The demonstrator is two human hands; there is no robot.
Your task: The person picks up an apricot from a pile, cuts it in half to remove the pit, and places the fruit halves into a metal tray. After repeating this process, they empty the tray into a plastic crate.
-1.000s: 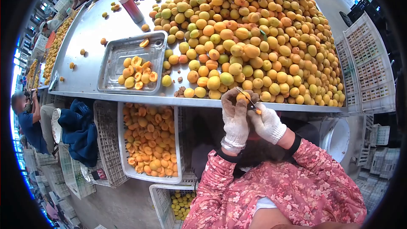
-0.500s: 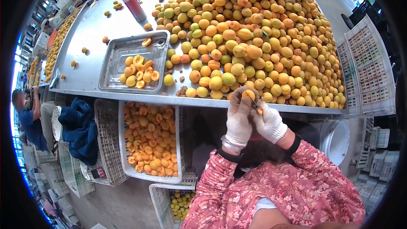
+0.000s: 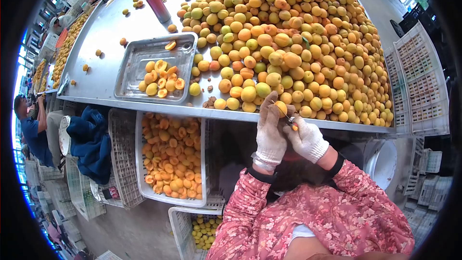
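My left hand (image 3: 270, 135), in a white glove with stained fingers, holds a yellow-orange apricot (image 3: 281, 109) at the front edge of the metal table (image 3: 192, 110). Close beside it my right hand (image 3: 306, 138), also gloved, grips a small knife (image 3: 292, 124) with an orange part on its handle; its thin blade is against the apricot. Beyond both hands rises a large heap of whole apricots (image 3: 308, 58). To the left, a metal tray (image 3: 132, 70) holds apricot halves (image 3: 163, 79).
Below the table's edge stands a white crate (image 3: 206, 163) full of apricot halves, with another crate (image 3: 177, 226) of greenish fruit nearer me. A red tumbler (image 3: 158, 6) stands on the table. A person in blue (image 3: 36, 132) sits at the far left. Right: stacked crates (image 3: 423, 77).
The view has shifted slightly, so the table and fruit appear a little lower and further right. Both hands remain together at the apricot, with the knife blade now more visible.
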